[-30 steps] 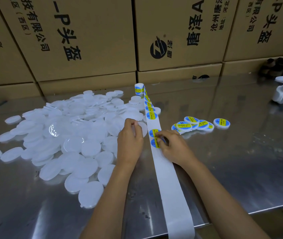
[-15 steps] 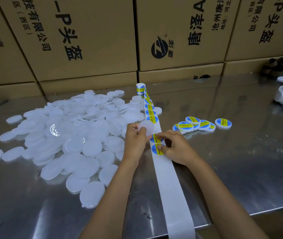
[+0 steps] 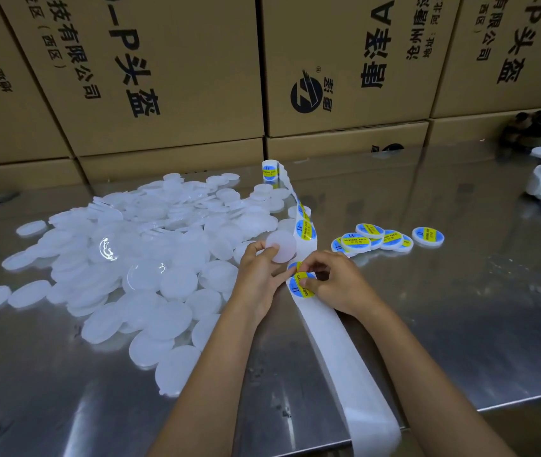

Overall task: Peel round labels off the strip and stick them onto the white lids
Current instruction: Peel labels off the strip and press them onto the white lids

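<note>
Near the middle of the tabletop (image 3: 460,308), 1 bare lid (image 3: 281,246) is pinched in the left hand (image 3: 257,275), just beside the strip (image 3: 338,351). A label (image 3: 301,285) on the strip is being pinched at its edge by the right hand (image 3: 335,285), apparently not yet peeled free. About 6 labelled lids (image 3: 391,239) are seen grouped to the right. A large pile of bare lids (image 3: 143,252) is left to be done, with more labels left on the roll (image 3: 270,170) at the far end.

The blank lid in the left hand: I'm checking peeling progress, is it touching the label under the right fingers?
Apart. The head view shows the lid raised in the left hand, strip between it and the label that the right hand pinches.
</note>
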{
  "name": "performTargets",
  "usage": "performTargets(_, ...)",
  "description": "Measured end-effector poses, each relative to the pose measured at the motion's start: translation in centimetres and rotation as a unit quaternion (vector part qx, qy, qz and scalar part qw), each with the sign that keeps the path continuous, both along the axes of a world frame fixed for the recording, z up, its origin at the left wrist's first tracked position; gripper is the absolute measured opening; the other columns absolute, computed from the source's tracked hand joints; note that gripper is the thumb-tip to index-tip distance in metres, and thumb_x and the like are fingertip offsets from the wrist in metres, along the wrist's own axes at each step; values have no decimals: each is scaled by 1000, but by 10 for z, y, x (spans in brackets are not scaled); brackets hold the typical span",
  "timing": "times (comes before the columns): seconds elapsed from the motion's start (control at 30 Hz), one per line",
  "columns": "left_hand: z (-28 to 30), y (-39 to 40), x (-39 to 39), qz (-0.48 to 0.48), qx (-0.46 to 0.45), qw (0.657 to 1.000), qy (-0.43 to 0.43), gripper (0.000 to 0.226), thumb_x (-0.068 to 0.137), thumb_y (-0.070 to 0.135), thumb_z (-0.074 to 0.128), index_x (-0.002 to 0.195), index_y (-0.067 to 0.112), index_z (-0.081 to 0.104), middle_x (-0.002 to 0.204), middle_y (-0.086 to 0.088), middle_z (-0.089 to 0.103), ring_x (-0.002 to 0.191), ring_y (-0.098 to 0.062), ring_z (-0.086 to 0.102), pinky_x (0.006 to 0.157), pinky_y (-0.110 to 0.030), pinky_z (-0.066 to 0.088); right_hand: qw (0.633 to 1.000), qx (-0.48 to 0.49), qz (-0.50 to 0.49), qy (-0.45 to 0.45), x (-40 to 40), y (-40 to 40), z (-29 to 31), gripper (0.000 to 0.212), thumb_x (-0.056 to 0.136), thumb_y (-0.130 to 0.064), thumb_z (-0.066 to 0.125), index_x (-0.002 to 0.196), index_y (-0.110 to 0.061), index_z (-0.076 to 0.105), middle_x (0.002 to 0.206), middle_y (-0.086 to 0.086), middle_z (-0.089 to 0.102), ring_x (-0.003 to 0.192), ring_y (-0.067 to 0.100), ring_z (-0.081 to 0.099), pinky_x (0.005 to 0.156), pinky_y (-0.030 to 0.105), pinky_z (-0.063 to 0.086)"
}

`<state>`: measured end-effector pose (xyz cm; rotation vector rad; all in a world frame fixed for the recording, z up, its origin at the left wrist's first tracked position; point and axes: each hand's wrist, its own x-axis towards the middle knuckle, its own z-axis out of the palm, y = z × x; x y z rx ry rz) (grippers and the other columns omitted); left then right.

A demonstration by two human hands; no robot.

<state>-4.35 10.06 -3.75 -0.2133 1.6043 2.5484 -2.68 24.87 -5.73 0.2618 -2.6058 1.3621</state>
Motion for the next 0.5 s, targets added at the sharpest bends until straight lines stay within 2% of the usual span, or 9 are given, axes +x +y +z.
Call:
performTargets(0.07, 1, -1, 1, -2, 0, 1000, -2, 30, 105, 6, 44, 135, -1, 45, 129, -22, 61, 108, -33, 68, 84, -38, 58, 999, -34, 1, 3, 2, -1, 3, 17, 78, -1, 76, 80, -16, 69, 88, 1, 66, 91, 20, 61, 85, 35, 52)
performTargets(0.17, 3, -1, 3, -6, -2, 1000, -7, 31, 105, 6, 44, 136, -1, 44, 131, -24, 61, 114, -37, 66, 81, -37, 59, 993, -118, 1, 1, 4, -3, 11, 21, 78, 3, 74, 75, -16, 68, 79, -2, 63, 72, 14, 54, 72, 25, 47)
performTargets(0.23, 3, 0, 3, -8, -2, 1000, -7, 32, 105, 5, 44, 136, -4, 44, 130, -26, 61, 115, -40, 65, 84, -40, 59, 983, -185, 1, -9, 5, -4, 16, 20, 80, 4, 72, 76, -15, 67, 79, 4, 65, 72, 17, 56, 72, 27, 48)
performTargets(0.33, 2, 0, 2, -12, -3, 1000, 2, 32, 105, 2, 41, 136, -6, 44, 131, -28, 61, 117, -43, 63, 90, -46, 57, 955, -296, -8, -14, 5, -3, 21, 17, 85, 5, 68, 82, -11, 65, 85, 8, 66, 79, 15, 61, 75, 20, 50)
performTargets(0.43, 1, -2, 3, -25, 6, 1000, 11, 36, 103, -1, 39, 137, 0, 50, 131, -25, 62, 118, -42, 63, 98, -49, 54, 932, -361, -28, -14, 5, -1, 22, 17, 87, 3, 66, 90, -13, 62, 82, -2, 69, 73, 10, 62, 67, 18, 49)
performTargets(0.5, 2, -2, 6, -45, 17, 999, 25, 36, 101, -1, 40, 134, 4, 55, 127, -21, 66, 113, -37, 67, 93, -44, 58, 928, -372, -35, -3, 5, -2, 22, 21, 87, 5, 65, 92, -14, 59, 79, -7, 70, 69, 6, 64, 63, 17, 50)
